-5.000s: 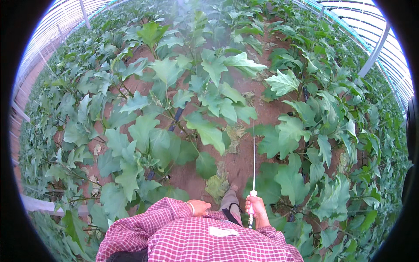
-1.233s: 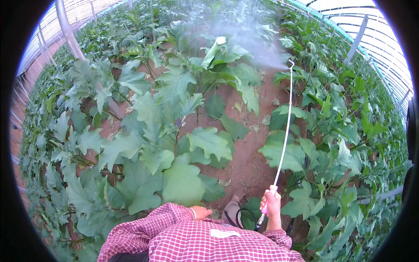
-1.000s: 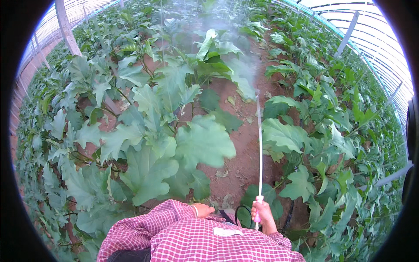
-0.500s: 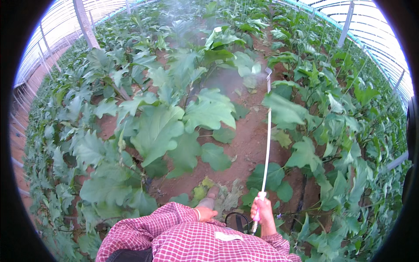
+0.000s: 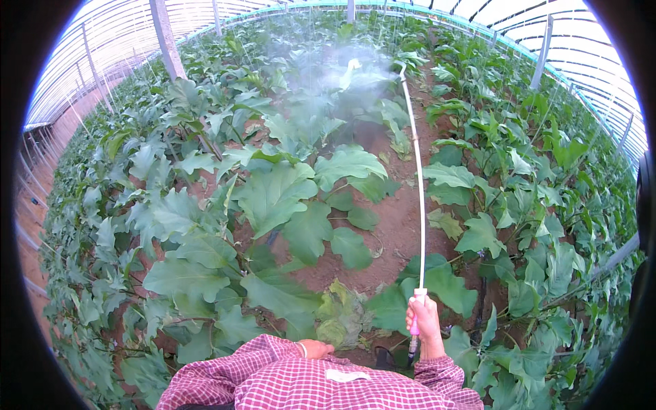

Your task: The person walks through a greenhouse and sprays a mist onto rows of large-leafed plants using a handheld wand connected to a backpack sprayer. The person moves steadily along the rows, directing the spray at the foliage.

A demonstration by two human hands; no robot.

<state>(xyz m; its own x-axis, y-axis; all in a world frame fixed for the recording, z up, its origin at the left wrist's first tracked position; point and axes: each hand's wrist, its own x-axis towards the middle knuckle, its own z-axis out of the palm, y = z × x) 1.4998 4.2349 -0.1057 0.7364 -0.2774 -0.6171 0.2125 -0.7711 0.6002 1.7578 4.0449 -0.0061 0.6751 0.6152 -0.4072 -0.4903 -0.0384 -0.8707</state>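
Observation:
My right hand (image 5: pixel 426 320) is closed around the pink and white handle of a spray wand (image 5: pixel 419 198). Its long white tube points forward over the soil between the plants, and the tip bends left at the far end. Pale mist (image 5: pixel 335 72) spreads from the tip over the leaves of the far plants (image 5: pixel 348 167). A dark fitting (image 5: pixel 413 348) hangs below the handle. In front of my waist is my left hand (image 5: pixel 316 348), near a yellowing, withered leaf (image 5: pixel 335 311). Its fingers are partly hidden, and nothing shows in it.
Dense rows of broad-leaved plants (image 5: pixel 512 219) stand on both sides of a strip of brown soil (image 5: pixel 403 225). Posts (image 5: pixel 167 41) rise at left and right (image 5: pixel 543 55) under the curved greenhouse roof (image 5: pixel 581 41). Thin strings hang among the plants.
The wand tip has moved up and slightly left, and the mist has shifted with it. My right hand has moved slightly right; my left hand sits lower. The view has tilted up a little.

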